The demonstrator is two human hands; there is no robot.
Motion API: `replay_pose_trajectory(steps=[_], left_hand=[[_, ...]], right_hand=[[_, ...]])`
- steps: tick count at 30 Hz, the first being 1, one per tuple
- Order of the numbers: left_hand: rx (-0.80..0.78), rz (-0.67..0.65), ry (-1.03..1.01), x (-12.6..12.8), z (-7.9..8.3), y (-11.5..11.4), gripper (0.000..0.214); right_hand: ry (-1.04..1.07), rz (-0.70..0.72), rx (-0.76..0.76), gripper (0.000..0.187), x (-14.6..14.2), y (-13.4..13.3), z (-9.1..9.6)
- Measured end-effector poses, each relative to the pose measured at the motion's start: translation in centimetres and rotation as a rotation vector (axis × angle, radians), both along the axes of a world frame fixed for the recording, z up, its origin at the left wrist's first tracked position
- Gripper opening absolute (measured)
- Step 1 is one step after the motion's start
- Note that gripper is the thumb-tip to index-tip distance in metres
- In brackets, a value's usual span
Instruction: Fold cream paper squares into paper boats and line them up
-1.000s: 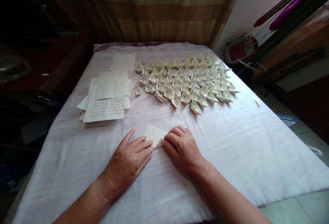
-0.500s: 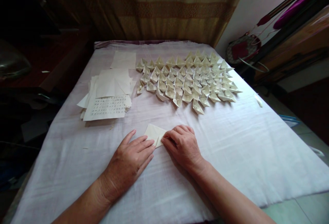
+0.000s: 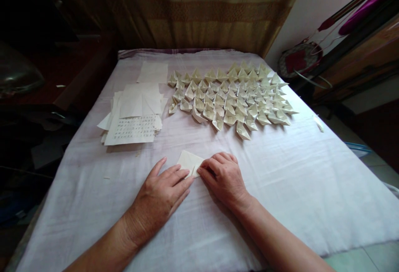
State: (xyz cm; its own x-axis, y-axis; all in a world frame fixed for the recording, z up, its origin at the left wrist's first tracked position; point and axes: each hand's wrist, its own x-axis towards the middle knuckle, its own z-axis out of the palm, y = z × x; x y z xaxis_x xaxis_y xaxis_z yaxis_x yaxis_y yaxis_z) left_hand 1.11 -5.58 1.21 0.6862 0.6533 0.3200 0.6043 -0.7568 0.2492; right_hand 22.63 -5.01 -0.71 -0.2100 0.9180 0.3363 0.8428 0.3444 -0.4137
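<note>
Head view: paper (image 3: 189,159) flat on cloth (image 3: 280,205), front ctr; boats (image 3: 230,95) beyond (well clear).
L hand (image 3: 163,186): fingers flat on paper's left pt, outermost splayed.
R hand (image 3: 225,177): fingertips together, clamped on right edge.
Fold risk: may skew if L hand slips or cloth gives.

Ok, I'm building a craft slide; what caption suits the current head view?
Left hand laid on a folded paper, right hand pinching its edge; boat-shaped papers and stacked sheets beyond.
</note>
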Motion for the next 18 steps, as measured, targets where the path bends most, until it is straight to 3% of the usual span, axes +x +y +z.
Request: replay_pose_trajectory(steps=[18], left_hand=[[-0.001, 0.025, 0.016, 0.43, 0.28, -0.14, 0.026]], right_hand=[[0.021, -0.013, -0.002, 0.014, -0.10, 0.07, 0.07]])
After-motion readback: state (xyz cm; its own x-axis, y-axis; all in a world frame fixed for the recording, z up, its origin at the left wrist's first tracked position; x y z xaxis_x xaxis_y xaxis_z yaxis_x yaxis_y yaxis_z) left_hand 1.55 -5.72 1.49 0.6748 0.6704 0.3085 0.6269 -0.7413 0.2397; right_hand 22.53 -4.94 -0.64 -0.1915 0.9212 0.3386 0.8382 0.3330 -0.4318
